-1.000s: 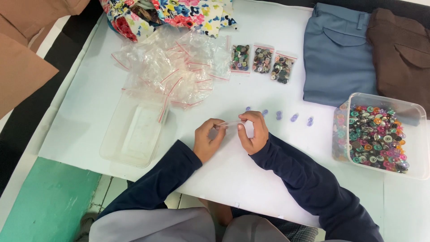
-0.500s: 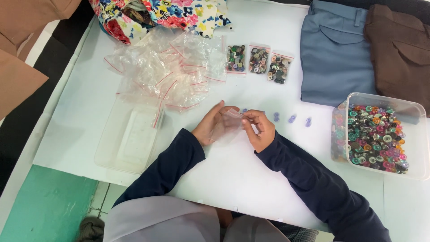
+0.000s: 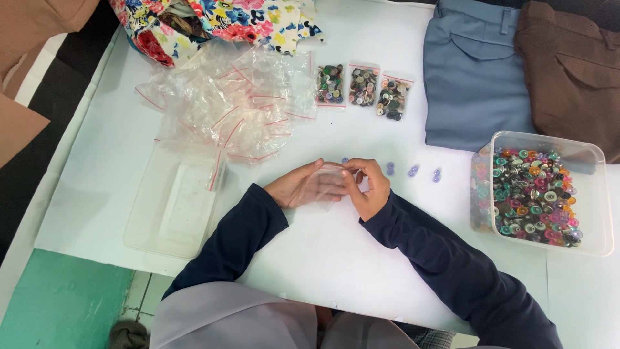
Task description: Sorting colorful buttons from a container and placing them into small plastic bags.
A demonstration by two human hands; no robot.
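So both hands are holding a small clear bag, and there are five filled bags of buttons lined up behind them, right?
Not quite. The head view shows three filled button bags lined up, not five. The rest holds: the left hand and the right hand hold a small clear bag between them above the white table.

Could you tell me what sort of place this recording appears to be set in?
Probably a sewing or garment workroom's sorting table. A clear tub of mixed buttons stands beside folded trousers, three small bags of buttons lie filled, and both hands, left hand and right hand, hold a small clear bag.
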